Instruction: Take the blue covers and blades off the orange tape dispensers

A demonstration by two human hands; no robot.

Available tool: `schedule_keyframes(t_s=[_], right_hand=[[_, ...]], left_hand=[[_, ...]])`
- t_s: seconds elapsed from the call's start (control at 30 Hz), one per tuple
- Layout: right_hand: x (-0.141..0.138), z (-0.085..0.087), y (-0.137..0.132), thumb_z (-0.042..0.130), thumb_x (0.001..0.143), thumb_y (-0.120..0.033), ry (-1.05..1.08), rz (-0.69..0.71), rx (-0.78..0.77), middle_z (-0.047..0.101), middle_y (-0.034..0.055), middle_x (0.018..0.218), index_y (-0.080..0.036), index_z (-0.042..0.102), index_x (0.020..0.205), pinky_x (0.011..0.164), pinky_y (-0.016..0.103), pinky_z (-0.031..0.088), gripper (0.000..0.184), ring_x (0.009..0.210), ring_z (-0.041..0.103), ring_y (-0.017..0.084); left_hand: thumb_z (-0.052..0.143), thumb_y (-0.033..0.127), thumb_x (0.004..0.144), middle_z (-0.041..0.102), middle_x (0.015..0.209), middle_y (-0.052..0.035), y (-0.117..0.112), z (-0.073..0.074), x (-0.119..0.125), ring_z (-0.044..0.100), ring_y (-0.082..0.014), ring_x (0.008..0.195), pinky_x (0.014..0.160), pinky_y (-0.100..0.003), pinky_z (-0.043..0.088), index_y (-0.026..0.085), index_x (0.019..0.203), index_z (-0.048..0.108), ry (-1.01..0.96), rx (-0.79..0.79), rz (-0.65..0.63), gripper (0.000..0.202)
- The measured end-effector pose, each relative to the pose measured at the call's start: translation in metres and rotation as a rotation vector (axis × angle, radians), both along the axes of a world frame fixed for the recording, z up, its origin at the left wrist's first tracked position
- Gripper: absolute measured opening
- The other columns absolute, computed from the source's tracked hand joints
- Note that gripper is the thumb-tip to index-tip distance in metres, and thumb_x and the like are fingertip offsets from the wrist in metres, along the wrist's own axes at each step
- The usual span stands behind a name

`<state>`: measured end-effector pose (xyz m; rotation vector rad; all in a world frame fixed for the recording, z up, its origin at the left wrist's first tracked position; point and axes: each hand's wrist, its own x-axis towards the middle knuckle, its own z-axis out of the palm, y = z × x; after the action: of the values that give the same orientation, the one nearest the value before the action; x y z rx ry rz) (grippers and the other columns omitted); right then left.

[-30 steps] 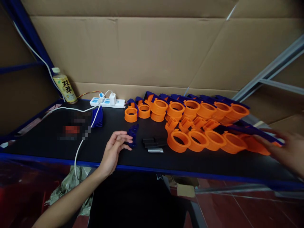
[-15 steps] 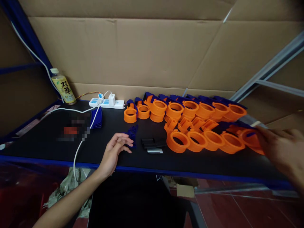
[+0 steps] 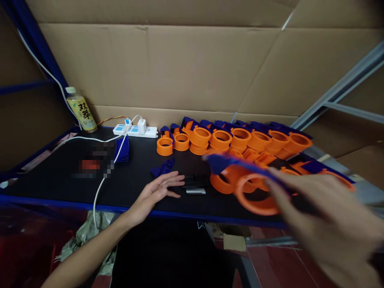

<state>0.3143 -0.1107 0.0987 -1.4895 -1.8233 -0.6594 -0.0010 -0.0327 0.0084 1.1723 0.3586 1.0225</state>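
My right hand [image 3: 318,208] is closed around the blue part of an orange-and-blue tape dispenser [image 3: 258,200], raised in front of the row and blurred by motion. My left hand [image 3: 160,190] is open, fingers stretched toward several black pieces [image 3: 195,181]; whether it touches them I cannot tell. A silver strip [image 3: 196,191] lies by those pieces. Just beyond my left fingers sits a small dark-blue part [image 3: 164,167]. More orange tape dispensers [image 3: 221,185] stand in the front row, partly hidden behind the held one.
A back row of tape dispensers [image 3: 240,136] lines the cardboard wall [image 3: 192,68]. To the left are a stack of blue plates [image 3: 122,150], a white power strip [image 3: 135,131], a bottle [image 3: 82,110] and a white cable [image 3: 99,192] hanging over the table's edge.
My right hand has come left from the row's right end, lifting a tape dispenser. My left hand has shifted right, away from the small blue part and toward the black pieces.
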Motion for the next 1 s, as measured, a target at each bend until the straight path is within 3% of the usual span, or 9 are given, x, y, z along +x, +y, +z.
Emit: schedule_keyframes(t_s=[0.07, 0.13, 0.27, 0.4, 0.53, 0.63, 0.77, 0.87, 1.0], right_hand=[[-0.055, -0.004, -0.001, 0.070, 0.085, -0.017, -0.033, 0.253, -0.003, 0.072, 0.0052, 0.100, -0.024, 0.064, 0.119, 0.081, 0.036, 0.050, 0.036, 0.086, 0.065, 0.021], [-0.093, -0.008, 0.000, 0.067, 0.087, -0.014, -0.061, 0.388, -0.088, 0.073, 0.0054, 0.100, -0.021, 0.065, 0.117, 0.080, 0.033, 0.051, 0.031, 0.086, 0.067, 0.019], [-0.127, -0.008, 0.011, 0.059, 0.096, -0.029, -0.084, 0.422, -0.275, 0.073, 0.0077, 0.103, -0.016, 0.065, 0.117, 0.076, 0.030, 0.052, 0.026, 0.087, 0.068, 0.018], [-0.142, -0.004, 0.028, 0.049, 0.101, -0.034, -0.194, 0.399, -0.338, 0.070, 0.0106, 0.110, -0.015, 0.062, 0.124, 0.072, 0.027, 0.050, 0.032, 0.094, 0.066, 0.018], [-0.150, -0.008, 0.040, 0.047, 0.097, -0.012, -0.452, 0.422, -0.303, 0.067, 0.0096, 0.090, -0.009, 0.062, 0.115, 0.060, 0.028, 0.042, 0.023, 0.076, 0.063, 0.017], [-0.150, -0.011, 0.046, 0.049, 0.091, -0.004, -0.534, 0.440, -0.324, 0.065, 0.0084, 0.086, -0.008, 0.058, 0.114, 0.054, 0.029, 0.036, 0.026, 0.073, 0.061, 0.017], [-0.147, -0.006, 0.055, 0.052, 0.090, -0.008, -0.545, 0.502, -0.452, 0.064, 0.0065, 0.086, -0.010, 0.056, 0.108, 0.055, 0.029, 0.034, 0.019, 0.070, 0.059, 0.016], [-0.149, 0.004, 0.060, 0.052, 0.090, -0.009, -0.581, 0.532, -0.527, 0.064, 0.0061, 0.086, -0.013, 0.057, 0.095, 0.056, 0.029, 0.032, 0.009, 0.068, 0.057, 0.015], [-0.152, 0.015, 0.065, 0.052, 0.090, -0.009, -0.569, 0.578, -0.575, 0.064, 0.0055, 0.083, -0.013, 0.060, 0.089, 0.055, 0.029, 0.029, 0.009, 0.065, 0.053, 0.013]], left_hand=[[0.067, 0.055, 0.085, 0.054, 0.145, -0.0193, -0.006, 0.002, 0.003, 0.049, -0.0387, 0.134, 0.100, -0.054, 0.048, 0.022, 0.137, 0.058, -0.083, -0.042, -0.036, 0.062], [0.065, 0.059, 0.085, 0.053, 0.146, -0.0178, -0.011, 0.004, 0.003, 0.052, -0.0373, 0.132, 0.103, -0.053, 0.047, 0.024, 0.138, 0.056, -0.154, -0.126, -0.009, 0.064], [0.058, 0.049, 0.092, 0.063, 0.134, -0.0170, -0.011, 0.003, -0.002, 0.067, -0.0328, 0.110, 0.089, -0.047, 0.056, 0.021, 0.133, 0.056, -0.195, -0.292, 0.157, 0.049], [0.066, 0.039, 0.089, 0.072, 0.110, -0.0129, -0.010, -0.003, -0.005, 0.071, -0.0240, 0.082, 0.069, -0.035, 0.060, 0.017, 0.123, 0.061, -0.098, -0.292, 0.245, 0.041], [0.069, 0.037, 0.087, 0.070, 0.092, -0.0061, -0.011, -0.005, -0.005, 0.067, -0.0171, 0.067, 0.057, -0.027, 0.057, 0.017, 0.116, 0.064, -0.049, -0.274, 0.287, 0.035], [0.066, 0.039, 0.088, 0.068, 0.083, -0.0039, -0.009, -0.002, -0.006, 0.065, -0.0159, 0.058, 0.051, -0.028, 0.057, 0.019, 0.109, 0.063, -0.052, -0.286, 0.215, 0.029], [0.061, 0.040, 0.091, 0.069, 0.080, -0.0056, -0.007, 0.003, -0.010, 0.067, -0.0196, 0.057, 0.046, -0.030, 0.057, 0.018, 0.099, 0.060, -0.071, -0.300, 0.098, 0.023], [0.059, 0.040, 0.092, 0.071, 0.082, -0.0075, -0.006, 0.003, -0.011, 0.069, -0.0210, 0.058, 0.046, -0.031, 0.058, 0.017, 0.098, 0.058, -0.086, -0.309, 0.095, 0.024], [0.060, 0.041, 0.091, 0.073, 0.083, -0.0104, -0.004, 0.003, -0.011, 0.071, -0.0241, 0.060, 0.043, -0.030, 0.057, 0.015, 0.100, 0.058, -0.090, -0.334, 0.097, 0.028]])
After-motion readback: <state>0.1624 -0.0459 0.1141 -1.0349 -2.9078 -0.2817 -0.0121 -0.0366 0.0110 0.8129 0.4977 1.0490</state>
